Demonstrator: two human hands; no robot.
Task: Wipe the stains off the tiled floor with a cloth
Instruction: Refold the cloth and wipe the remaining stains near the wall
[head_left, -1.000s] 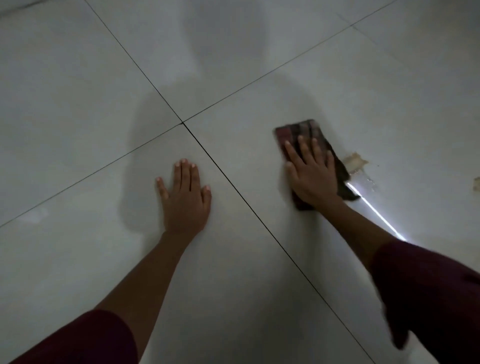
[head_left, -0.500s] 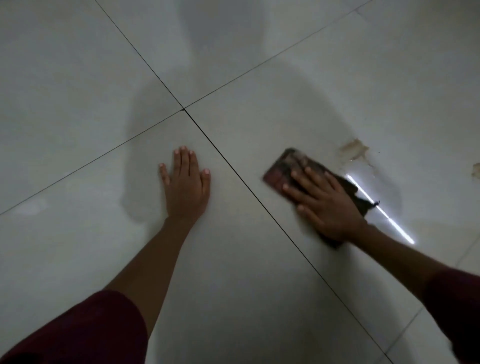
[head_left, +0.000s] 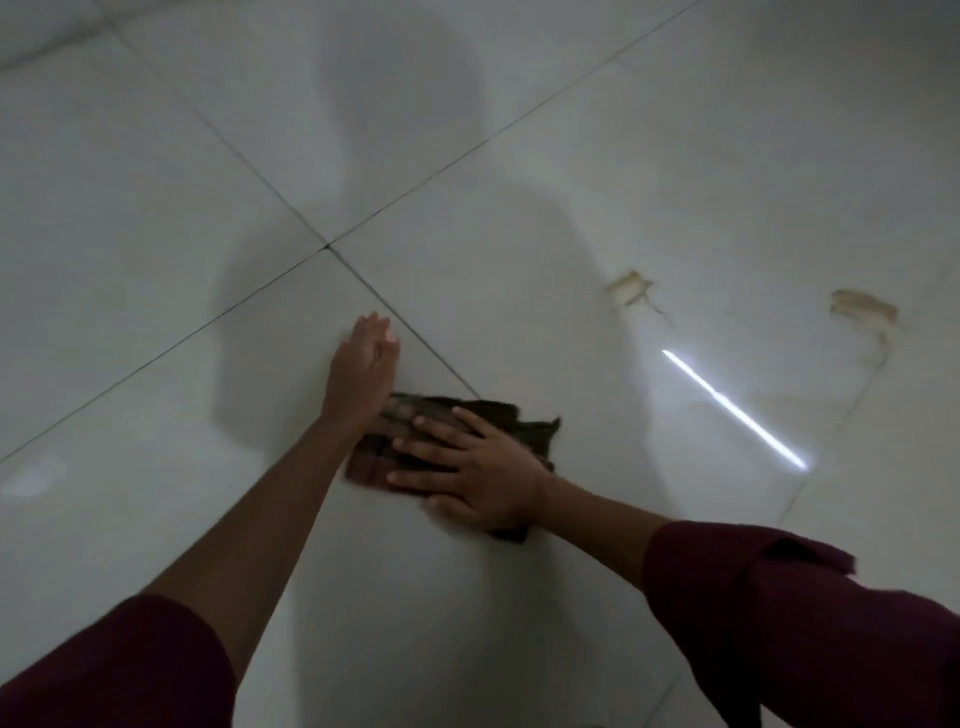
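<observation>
A dark checked cloth (head_left: 524, 423) lies flat on the white tiled floor (head_left: 156, 218), across a grout line. My right hand (head_left: 470, 470) presses down on it with fingers spread, pointing left. My left hand (head_left: 363, 371) rests flat on the tile, fingers together, its wrist touching the cloth's left end. Two brownish stains mark the floor to the right: the nearer stain (head_left: 628, 286) beyond the cloth, and the farther stain (head_left: 862, 306) near the right edge.
Dark grout lines cross at a tile corner (head_left: 327, 247) ahead of my left hand. A bright thin strip of reflected light (head_left: 732, 408) lies right of the cloth. My own shadow darkens the tiles ahead.
My right hand has dragged the cloth toward me and to the left, away from the nearer stain, up against my left wrist. The view has shifted, showing a second stain.
</observation>
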